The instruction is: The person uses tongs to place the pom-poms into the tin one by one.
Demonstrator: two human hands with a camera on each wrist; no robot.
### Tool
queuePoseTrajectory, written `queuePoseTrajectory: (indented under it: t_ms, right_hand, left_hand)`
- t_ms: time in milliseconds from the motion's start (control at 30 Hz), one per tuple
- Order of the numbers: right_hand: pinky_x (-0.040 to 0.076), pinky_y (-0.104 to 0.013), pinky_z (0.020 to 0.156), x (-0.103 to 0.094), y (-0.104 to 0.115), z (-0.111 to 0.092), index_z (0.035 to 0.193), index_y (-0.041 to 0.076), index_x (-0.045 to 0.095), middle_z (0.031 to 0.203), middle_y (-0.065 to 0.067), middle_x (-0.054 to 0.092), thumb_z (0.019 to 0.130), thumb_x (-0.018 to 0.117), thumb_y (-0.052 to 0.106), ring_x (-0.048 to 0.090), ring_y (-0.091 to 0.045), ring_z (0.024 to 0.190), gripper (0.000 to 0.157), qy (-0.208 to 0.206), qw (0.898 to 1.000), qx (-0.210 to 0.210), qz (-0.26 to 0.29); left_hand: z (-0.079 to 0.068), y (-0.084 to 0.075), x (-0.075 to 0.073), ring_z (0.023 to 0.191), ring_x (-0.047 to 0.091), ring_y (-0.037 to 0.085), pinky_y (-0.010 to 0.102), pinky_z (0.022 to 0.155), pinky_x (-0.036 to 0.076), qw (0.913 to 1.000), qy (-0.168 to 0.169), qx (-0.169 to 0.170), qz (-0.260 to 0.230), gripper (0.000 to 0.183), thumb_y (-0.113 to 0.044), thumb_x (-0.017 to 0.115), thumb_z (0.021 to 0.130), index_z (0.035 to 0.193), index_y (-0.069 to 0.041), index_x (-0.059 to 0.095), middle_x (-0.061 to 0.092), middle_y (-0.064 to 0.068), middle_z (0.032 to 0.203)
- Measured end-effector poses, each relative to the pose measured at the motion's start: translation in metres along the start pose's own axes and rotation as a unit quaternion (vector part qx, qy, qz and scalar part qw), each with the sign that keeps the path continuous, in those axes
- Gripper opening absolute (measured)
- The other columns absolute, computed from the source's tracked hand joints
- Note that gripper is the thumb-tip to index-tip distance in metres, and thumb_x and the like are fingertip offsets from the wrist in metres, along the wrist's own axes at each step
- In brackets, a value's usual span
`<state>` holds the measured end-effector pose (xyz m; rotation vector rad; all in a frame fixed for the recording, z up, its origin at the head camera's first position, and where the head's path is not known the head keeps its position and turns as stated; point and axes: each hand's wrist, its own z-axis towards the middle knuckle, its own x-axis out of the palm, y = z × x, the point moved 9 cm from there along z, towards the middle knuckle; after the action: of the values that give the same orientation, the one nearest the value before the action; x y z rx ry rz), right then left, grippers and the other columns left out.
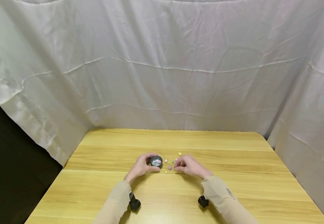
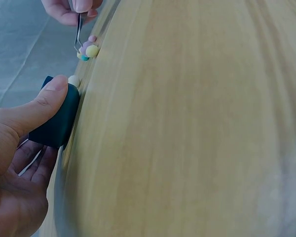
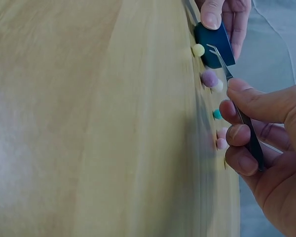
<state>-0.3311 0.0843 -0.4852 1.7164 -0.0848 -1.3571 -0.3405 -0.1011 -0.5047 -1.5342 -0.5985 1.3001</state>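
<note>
My left hand (image 1: pixel 140 168) holds a small dark round container (image 2: pixel 59 121) on the table, thumb on the near side and fingers round the far side. Inside it a pink pom-pom (image 1: pixel 159 161) shows in the head view. My right hand (image 1: pixel 191 166) grips tweezers (image 3: pixel 247 129) between thumb and fingers. Their bent tips are spread, with nothing between them in the right wrist view. Below the right hand and beside the container lie a purple pom-pom (image 3: pixel 209 78), a yellow one (image 3: pixel 199 50), a white one (image 3: pixel 217 86), a teal one (image 3: pixel 217 114) and pink ones (image 3: pixel 221 143).
The wooden table (image 1: pixel 94 193) reaches back to a pale grey curtain (image 1: pixel 178 93). Another yellow pom-pom (image 1: pixel 180 154) lies farther back. Each sleeve carries a black wrist camera, the left one (image 1: pixel 134 203) and the right one (image 1: pixel 203 201), low over the table.
</note>
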Motion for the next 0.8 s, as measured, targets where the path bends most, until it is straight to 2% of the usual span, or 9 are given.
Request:
queuePoseTrajectory:
  t_ms: [467,700,800]
  right_hand:
    - [0.049,-0.019,0.066,0.004,-0.004,0.002,0.091,0.009,0.076,0.085,0.002,0.07,0.092,0.073,0.013,0.057,-0.003,0.072,0.005,0.001,1.0,0.0,-0.008]
    - [0.049,-0.019,0.066,0.004,-0.004,0.002,0.091,0.008,0.076,0.085,0.0,0.07,0.092,0.073,0.013,0.057,-0.004,0.073,0.006,0.001,1.0,0.0,-0.007]
    - [0.05,-0.019,0.066,0.004,-0.005,0.003,0.09,0.007,0.076,0.085,0.0,0.071,0.092,0.073,0.014,0.058,-0.004,0.073,0.008,-0.001,1.0,-0.002,-0.01]
  left_hand:
    - [0.0,-0.003,0.002,0.113,0.064,0.045,0.057,0.099,0.052,0.9999,0.001,0.011,-0.012,0.062,-0.003,0.082,0.082,0.136,0.008,0.055,0.062,0.03,0.13]
    - [-0.011,-0.033,-0.001,0.114,0.062,0.05,0.059,0.099,0.05,0.9997,0.012,0.01,-0.02,0.057,0.0,0.079,0.083,0.134,0.013,0.055,0.061,0.034,0.129]
    - [-0.012,-0.035,-0.002,0.114,0.062,0.05,0.059,0.099,0.05,0.9997,0.01,0.009,-0.021,0.057,0.001,0.079,0.083,0.133,0.013,0.055,0.061,0.034,0.128]
